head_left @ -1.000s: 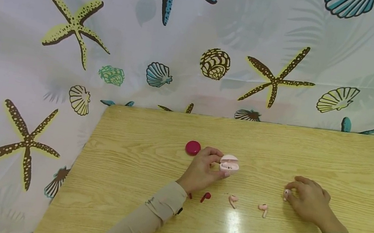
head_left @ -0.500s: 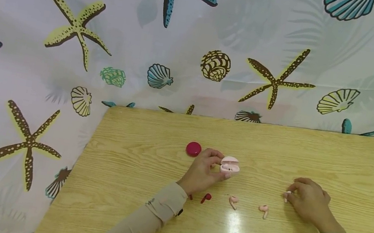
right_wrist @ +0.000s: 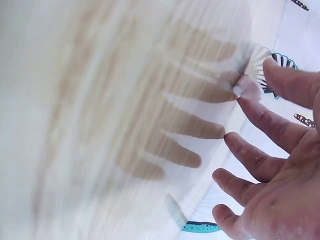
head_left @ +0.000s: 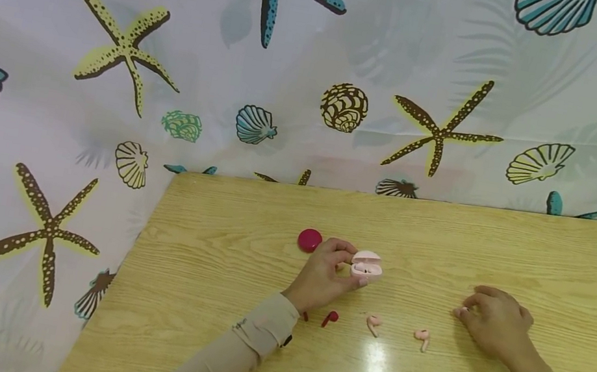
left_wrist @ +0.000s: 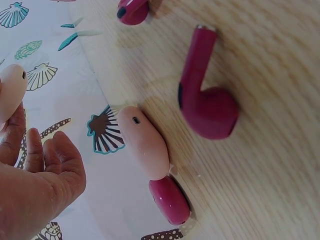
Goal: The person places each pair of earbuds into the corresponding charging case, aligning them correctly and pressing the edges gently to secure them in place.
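My left hand [head_left: 321, 272] holds a light pink earbud case [head_left: 366, 270] by its left side. The lid is raised and pale earbud shapes show inside. Over at the right, my right hand [head_left: 499, 326] rests low at the table, thumb and index finger around a small pale pink earbud [right_wrist: 250, 87]. In the head view the fingers hide most of that earbud. Two salmon-pink earbuds, one left [head_left: 373, 325] and one right [head_left: 422, 339], lie between the hands. A dark red earbud [head_left: 331, 318] lies below the left hand, with another partly hidden by the wrist.
A round dark red case [head_left: 310, 240] lies behind the left hand. The left wrist view shows a second pink case [left_wrist: 145, 145] on the table beside it, largely hidden by the hand from above. A shell-patterned cloth [head_left: 295, 67] hangs behind the wooden table [head_left: 222, 219].
The pale earbud at my right fingertips has turned and slipped mostly out of sight behind the fingers. My left hand and its case have stayed nearly still; the head view has shifted slightly.
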`<state>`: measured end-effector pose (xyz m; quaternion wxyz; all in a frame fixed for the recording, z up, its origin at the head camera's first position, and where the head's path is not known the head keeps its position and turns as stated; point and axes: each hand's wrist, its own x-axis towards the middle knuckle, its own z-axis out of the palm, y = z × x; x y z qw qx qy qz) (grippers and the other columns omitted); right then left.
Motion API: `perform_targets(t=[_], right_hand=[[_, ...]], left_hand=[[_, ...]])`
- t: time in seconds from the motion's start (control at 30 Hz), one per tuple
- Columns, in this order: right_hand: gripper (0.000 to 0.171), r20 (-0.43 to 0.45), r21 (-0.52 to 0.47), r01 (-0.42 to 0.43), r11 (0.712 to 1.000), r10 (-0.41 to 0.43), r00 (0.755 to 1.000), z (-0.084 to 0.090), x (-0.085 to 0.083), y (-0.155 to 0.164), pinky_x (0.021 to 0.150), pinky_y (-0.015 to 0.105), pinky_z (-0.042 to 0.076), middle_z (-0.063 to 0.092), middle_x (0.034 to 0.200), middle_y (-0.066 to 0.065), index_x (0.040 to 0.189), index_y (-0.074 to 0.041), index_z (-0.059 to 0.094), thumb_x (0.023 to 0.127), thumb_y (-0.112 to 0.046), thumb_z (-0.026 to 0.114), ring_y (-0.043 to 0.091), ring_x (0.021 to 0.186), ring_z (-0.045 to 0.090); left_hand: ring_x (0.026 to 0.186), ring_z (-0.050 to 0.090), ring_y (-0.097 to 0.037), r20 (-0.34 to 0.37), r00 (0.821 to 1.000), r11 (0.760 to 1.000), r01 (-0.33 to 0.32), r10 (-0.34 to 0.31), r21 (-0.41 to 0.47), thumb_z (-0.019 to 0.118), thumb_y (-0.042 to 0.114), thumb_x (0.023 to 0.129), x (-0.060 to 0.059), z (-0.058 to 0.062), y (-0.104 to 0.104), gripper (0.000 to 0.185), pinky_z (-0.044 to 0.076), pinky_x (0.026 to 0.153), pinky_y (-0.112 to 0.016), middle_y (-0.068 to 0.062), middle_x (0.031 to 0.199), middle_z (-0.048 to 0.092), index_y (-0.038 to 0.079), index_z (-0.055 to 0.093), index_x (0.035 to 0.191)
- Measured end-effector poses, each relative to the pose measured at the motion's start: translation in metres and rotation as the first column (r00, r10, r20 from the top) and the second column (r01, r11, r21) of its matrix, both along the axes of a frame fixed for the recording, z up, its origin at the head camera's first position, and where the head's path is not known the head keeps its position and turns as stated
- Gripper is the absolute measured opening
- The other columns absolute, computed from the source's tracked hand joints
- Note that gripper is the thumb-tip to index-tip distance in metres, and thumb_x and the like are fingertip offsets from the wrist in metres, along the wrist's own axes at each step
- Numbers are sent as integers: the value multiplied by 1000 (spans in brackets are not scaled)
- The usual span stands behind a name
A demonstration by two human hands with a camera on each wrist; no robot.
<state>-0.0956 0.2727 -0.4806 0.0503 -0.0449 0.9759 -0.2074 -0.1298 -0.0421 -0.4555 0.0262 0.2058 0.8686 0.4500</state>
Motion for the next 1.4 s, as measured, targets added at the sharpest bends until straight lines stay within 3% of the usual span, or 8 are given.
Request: perform_targets(t=[0.2, 0.67, 0.87, 1.0, 1.17, 1.3, 1.4], right_hand=[[19, 13, 16, -3, 1000, 2, 1000, 4, 1, 2, 89, 75, 16, 49, 130, 34, 92, -6, 71, 89, -23, 61, 57, 117, 38], [13, -45, -13, -8, 1000, 7, 999, 3, -2, -2, 89, 77, 16, 56, 124, 32, 80, -7, 72, 86, -17, 64, 51, 116, 42], [14, -135, -82, 8, 997, -19, 991, 4, -4, -13, 87, 76, 20, 59, 121, 31, 78, -5, 71, 85, -16, 67, 49, 116, 46], [14, -260, -140, 3, 990, -40, 965, 11, -8, -25, 82, 73, 28, 62, 117, 30, 78, -2, 73, 81, -15, 71, 50, 113, 50], [12, -418, -197, -36, 980, -51, 907, 25, -12, -46, 80, 66, 43, 66, 112, 27, 77, 1, 74, 76, -11, 76, 48, 108, 56], [11, -459, -318, -81, 945, -78, 885, 40, -14, -63, 86, 65, 42, 65, 112, 27, 78, 4, 73, 76, -6, 76, 48, 111, 54], [12, -437, -392, -72, 917, -117, 892, 51, -14, -74, 85, 54, 46, 64, 117, 24, 81, 5, 73, 79, -6, 75, 44, 114, 54]], left_hand=[[113, 50, -18, -15, 1000, 1000, 1, -1, -6, 74, 23, 84, 0, 0, 0, 25, 51, 90, -34, -4, 122, 56, 4, 70, 100], [114, 49, -17, 3, 1000, 1000, -4, 4, -9, 74, 24, 84, 0, -1, 1, 26, 50, 91, -34, -3, 122, 56, 5, 71, 101], [115, 49, -18, 16, 1000, 1000, -3, 3, 6, 74, 22, 84, 0, -1, 1, 25, 51, 93, -36, -4, 123, 55, 4, 70, 101], [115, 49, -18, 11, 1000, 1000, -2, 2, 3, 74, 23, 84, 0, -1, 1, 25, 51, 92, -36, -4, 123, 56, 4, 70, 100], [114, 49, -18, 7, 1000, 1000, 10, -10, 2, 73, 23, 84, -1, -1, 3, 26, 50, 90, -34, -5, 122, 56, 4, 70, 101], [114, 49, -18, 4, 1000, 1000, 21, -21, 15, 73, 22, 84, -3, -3, 4, 25, 49, 89, -33, -5, 122, 57, 3, 70, 100], [114, 50, -19, 0, 1000, 999, 29, -29, 26, 73, 22, 85, -3, -4, 5, 25, 49, 89, -36, -6, 122, 57, 3, 70, 100]])
